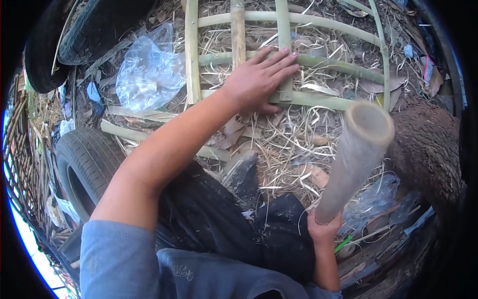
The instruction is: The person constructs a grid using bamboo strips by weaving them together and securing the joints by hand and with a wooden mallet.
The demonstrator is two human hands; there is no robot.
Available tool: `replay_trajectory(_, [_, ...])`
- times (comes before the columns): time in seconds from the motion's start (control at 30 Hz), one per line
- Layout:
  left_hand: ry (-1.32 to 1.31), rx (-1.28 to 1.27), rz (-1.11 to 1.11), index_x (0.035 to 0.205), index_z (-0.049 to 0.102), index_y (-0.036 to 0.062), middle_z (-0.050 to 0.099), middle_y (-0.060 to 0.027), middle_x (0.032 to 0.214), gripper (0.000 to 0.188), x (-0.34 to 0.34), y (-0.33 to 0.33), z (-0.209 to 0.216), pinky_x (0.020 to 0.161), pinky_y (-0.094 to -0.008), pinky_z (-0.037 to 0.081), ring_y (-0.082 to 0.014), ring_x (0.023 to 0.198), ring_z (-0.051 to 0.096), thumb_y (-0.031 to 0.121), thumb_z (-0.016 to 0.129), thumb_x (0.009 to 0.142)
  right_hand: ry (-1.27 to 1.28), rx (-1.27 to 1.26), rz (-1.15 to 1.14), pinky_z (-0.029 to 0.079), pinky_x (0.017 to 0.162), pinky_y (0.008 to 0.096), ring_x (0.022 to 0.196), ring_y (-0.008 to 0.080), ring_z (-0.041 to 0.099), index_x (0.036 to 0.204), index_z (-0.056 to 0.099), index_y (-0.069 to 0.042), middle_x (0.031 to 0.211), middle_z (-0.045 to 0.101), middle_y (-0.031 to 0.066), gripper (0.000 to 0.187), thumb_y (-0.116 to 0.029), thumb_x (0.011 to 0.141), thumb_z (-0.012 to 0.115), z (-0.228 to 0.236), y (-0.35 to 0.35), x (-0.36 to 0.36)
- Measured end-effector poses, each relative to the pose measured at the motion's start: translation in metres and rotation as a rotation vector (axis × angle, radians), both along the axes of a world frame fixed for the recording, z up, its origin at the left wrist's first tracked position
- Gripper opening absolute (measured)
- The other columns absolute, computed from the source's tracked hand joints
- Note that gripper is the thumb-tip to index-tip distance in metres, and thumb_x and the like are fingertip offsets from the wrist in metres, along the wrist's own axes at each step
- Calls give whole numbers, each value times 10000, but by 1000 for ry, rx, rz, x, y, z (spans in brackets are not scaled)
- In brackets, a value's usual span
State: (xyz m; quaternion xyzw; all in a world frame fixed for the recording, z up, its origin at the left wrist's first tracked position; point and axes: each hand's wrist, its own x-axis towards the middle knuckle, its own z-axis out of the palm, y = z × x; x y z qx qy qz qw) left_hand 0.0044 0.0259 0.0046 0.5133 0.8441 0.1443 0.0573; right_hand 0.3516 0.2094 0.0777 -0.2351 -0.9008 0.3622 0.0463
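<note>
Already the left hand (259, 79) lies flat and open on the bamboo frame (294, 60), while the right hand (324, 230) grips a raised bamboo tube (356, 154); a misjudged swing could likely strike those fingers.

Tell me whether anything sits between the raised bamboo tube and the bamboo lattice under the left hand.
Nothing visible blocks it. The right hand holds the bamboo tube raised; between it and the bamboo lattice under the left hand lies only ground litter.
</note>
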Motion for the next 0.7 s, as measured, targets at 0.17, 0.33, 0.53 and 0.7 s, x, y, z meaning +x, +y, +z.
replay_trajectory(0.17, [46, -8, -5, 1523, 328, 115, 293, -107, 1619, 1059, -2, 2, 2, 1254, -449, 136, -242, 1519, 221, 536, 814, 681, -263, 71, 87, 566, 719, 464, 799, 382, 716, 1146, 571, 18, 880, 698, 218, 502, -104, 701, 772, -4, 3, -6])
replay_trajectory(0.33, [51, -61, 6, 1528, 320, 107, 305, -106, 1613, 1062, 3, -3, 0, 1257, -449, 126, -244, 1518, 225, 539, 806, 688, -441, 76, 96, 563, 734, 465, 824, 419, 703, 1151, 561, 9, 876, 687, 238, 497, -97, 707, 758, -2, 5, -13])
replay_trajectory(0.53, [52, -31, -5, 1537, 307, 108, 293, -101, 1620, 1069, -3, 1, 2, 1260, -443, 110, -230, 1519, 223, 530, 806, 691, -385, 96, 50, 547, 751, 412, 813, 308, 714, 1169, 549, 10, 855, 685, 159, 474, -84, 750, 749, -9, 5, -11])
replay_trajectory(0.7, [35, -20, -4, 1535, 309, 100, 288, -98, 1623, 1066, 0, -3, 0, 1258, -444, 118, -226, 1520, 222, 544, 798, 698, -343, 128, 93, 562, 694, 437, 767, 389, 712, 1111, 560, 13, 839, 692, 183, 437, -81, 732, 756, 0, 2, -17])
